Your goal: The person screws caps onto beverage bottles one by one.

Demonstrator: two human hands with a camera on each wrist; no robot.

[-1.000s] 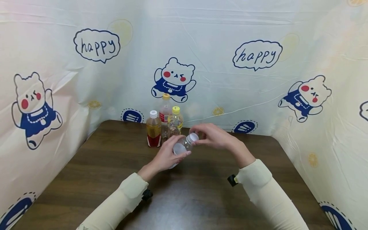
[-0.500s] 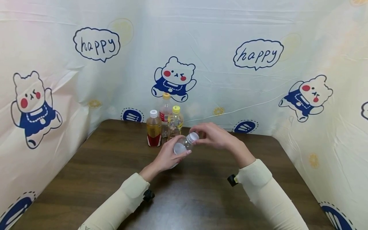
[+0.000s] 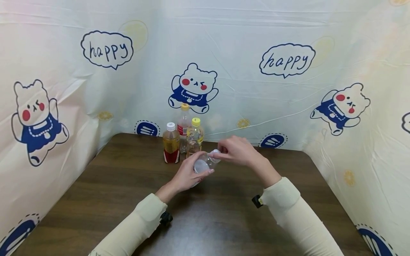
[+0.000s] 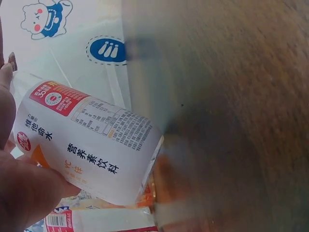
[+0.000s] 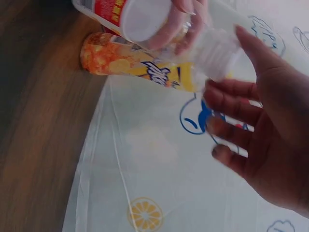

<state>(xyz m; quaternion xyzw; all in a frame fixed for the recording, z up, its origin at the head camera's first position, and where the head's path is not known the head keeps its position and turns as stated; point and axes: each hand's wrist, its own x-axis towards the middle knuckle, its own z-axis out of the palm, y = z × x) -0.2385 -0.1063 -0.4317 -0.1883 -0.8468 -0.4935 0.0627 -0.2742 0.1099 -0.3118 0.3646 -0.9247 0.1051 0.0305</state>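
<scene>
Tilted over the table, a clear bottle (image 3: 205,164) with a white label (image 4: 91,140) has its neck pointing up and to the right. My left hand (image 3: 186,173) grips it round the body, thumb along the near side. At the neck, the thumb and index finger of my right hand (image 3: 238,151) pinch the white cap (image 3: 215,153). In the right wrist view the other fingers of that hand curl loosely beside the bottle's mouth end. White, milky-looking material shows through the clear shoulder of the bottle.
Just behind the left hand stand three bottles: an amber one with a white cap (image 3: 171,145), one with an orange cap (image 3: 183,128) and one with a yellow cap (image 3: 195,137). A dark wooden table (image 3: 128,192) carries them. Printed curtains (image 3: 237,96) hang round its back and sides.
My right hand has turned at the cap, its fingers now more curled and covering more of it. The left hand and bottle stay nearly in place.
</scene>
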